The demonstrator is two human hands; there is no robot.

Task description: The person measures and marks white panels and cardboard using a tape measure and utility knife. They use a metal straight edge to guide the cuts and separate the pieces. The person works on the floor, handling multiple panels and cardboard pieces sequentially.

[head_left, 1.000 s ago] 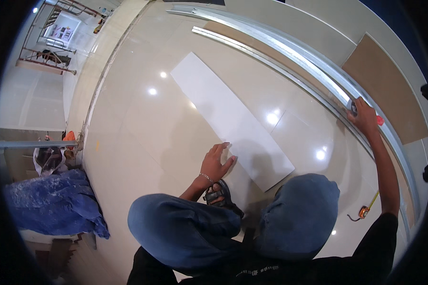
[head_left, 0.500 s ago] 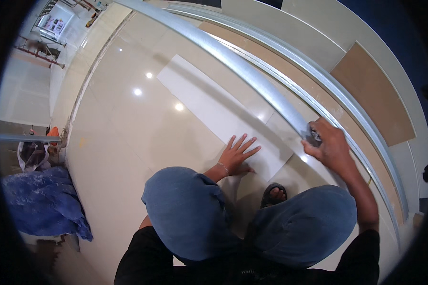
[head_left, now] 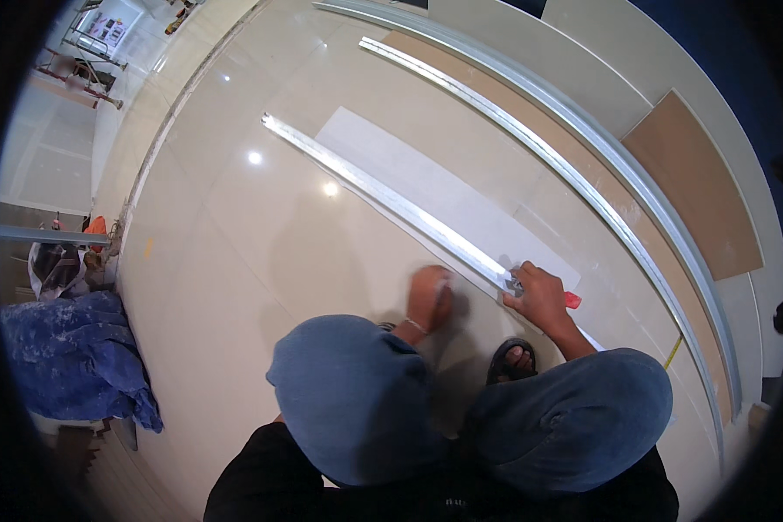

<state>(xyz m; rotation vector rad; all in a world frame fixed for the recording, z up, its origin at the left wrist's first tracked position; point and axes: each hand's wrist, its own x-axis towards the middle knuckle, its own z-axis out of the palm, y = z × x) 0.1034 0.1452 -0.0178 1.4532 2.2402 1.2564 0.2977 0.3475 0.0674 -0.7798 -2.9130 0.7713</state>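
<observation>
My right hand (head_left: 539, 296) is closed around the near end of a long silvery metal channel (head_left: 383, 203). The channel lies lengthwise over a white rectangular board (head_left: 444, 178) on the floor. A small red piece (head_left: 572, 300) pokes out beside that hand; what it belongs to is hidden. Close to the board's near left edge is my left hand (head_left: 430, 300), its fingers curled and smeared by motion, apart from the channel. Whether it holds anything does not show.
Further metal channels (head_left: 531, 143) lie to the right, by brown board pieces (head_left: 696, 187) and large pale panels (head_left: 574, 65). A yellow strip (head_left: 672, 352) shows near them. At left is a dusty blue cloth (head_left: 74, 365). Glossy tiles (head_left: 209, 287) surround my sandalled foot (head_left: 513, 360).
The metal channel, earlier raised to the right of the white board, has come down leftward onto it with my right hand. My left hand has lifted off the board and curled its fingers.
</observation>
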